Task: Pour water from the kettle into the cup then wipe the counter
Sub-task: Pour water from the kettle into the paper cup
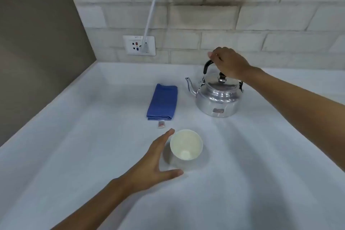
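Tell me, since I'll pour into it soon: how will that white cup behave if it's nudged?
The cup looks thin-walled and empty, so probably light and easy to slide on the smooth counter. It narrows toward its base, so it may tip under a hard stream. The left hand is open beside it, seemingly to steady it.

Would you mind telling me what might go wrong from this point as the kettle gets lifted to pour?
1. The cup is small and light-looking, and the left hand is open beside it, not clearly gripping; a stream could tip or miss it.
2. The right hand sits on the kettle handle right above the lid knob; tilting may loosen the lid.
3. The folded blue cloth lies beside the spout and could get splashed.
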